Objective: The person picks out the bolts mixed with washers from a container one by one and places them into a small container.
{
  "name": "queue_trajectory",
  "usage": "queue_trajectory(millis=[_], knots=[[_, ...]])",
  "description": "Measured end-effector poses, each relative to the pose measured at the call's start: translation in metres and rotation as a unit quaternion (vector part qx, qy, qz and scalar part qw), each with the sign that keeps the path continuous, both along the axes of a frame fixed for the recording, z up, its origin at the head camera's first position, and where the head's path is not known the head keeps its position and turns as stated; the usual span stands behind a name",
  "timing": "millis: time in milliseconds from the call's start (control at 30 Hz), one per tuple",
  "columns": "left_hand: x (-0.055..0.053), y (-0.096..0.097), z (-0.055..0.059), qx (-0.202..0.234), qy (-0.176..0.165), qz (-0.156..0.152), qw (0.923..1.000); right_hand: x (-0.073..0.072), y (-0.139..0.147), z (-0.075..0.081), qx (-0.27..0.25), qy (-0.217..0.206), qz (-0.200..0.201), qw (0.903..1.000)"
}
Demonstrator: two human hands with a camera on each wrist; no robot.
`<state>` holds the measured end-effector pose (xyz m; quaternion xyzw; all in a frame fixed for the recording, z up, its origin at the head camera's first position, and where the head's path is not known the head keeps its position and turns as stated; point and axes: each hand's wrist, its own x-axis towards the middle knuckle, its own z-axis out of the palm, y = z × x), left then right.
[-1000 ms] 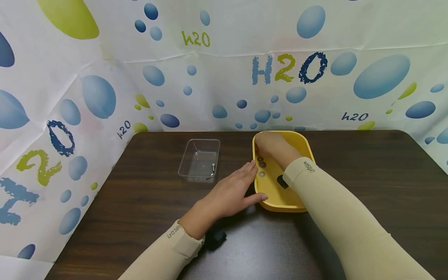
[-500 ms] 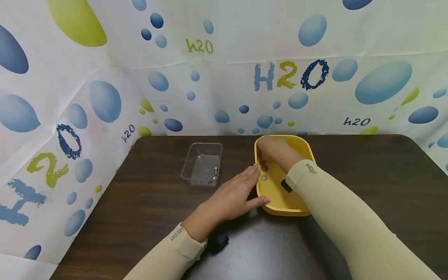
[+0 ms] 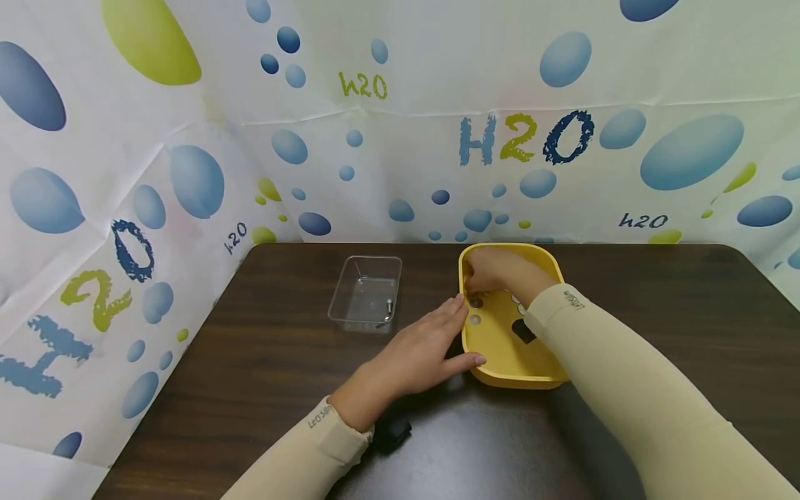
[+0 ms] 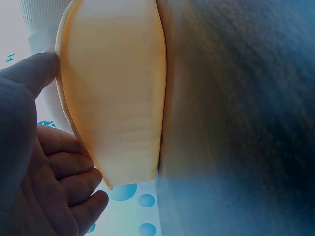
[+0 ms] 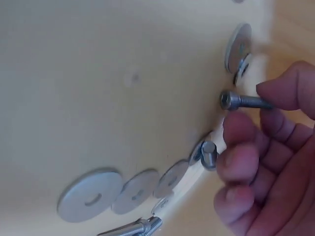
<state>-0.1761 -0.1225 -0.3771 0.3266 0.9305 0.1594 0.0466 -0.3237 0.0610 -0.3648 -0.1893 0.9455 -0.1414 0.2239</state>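
Observation:
My right hand (image 3: 494,269) reaches into the far left corner of a yellow tray (image 3: 515,383). In the right wrist view its thumb and index finger pinch a socket-head bolt (image 5: 241,101) by the threaded end, head pointing away from the hand. Below the fingers another bolt (image 5: 209,155) lies against the tray wall. Several flat washers (image 5: 91,195) line that wall, one large and others smaller. My left hand (image 3: 421,351) rests along the tray's near left side, fingers extended outside it and thumb (image 4: 42,69) on the rim.
Left of the tray stands a clear plastic container (image 3: 369,257) with small metal hardware (image 3: 389,305) in its right side. A black patch (image 3: 522,331) shows in the tray. Behind the dark wood table (image 3: 250,361) hangs a white patterned curtain (image 3: 412,139).
My right hand has drawn slightly back from the tray's far left corner, and its fingers show more. The left hand keeps its place on the rim. The head view has shifted a little.

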Motion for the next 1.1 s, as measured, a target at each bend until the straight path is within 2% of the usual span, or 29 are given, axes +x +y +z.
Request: queue_trajectory(millis=[200, 467, 667, 900, 1033, 1100], knots=[[-0.001, 0.0, -0.001, 0.0, 0.001, -0.001, 1.0, -0.001, 0.003, 0.005, -0.024, -0.041, -0.008, 0.9989], [0.0, -0.002, -0.001, 0.0, -0.003, -0.001, 1.0, -0.001, 0.005, 0.007, -0.008, -0.033, 0.003, 0.9994], [0.0, -0.003, -0.002, 0.002, -0.002, -0.002, 1.0, 0.002, 0.005, 0.009, 0.027, -0.007, 0.024, 0.9993], [0.0, -0.004, -0.004, 0.002, 0.002, -0.006, 1.0, 0.008, 0.001, 0.012, 0.085, 0.026, 0.058, 0.9944], [0.001, -0.005, -0.004, 0.001, 0.004, -0.007, 1.0, 0.01, 0.0, 0.012, 0.093, 0.049, 0.067, 0.9922], [0.001, -0.005, -0.004, 0.0, 0.006, -0.008, 1.0, 0.01, 0.001, 0.013, 0.081, 0.047, 0.063, 0.9936]])
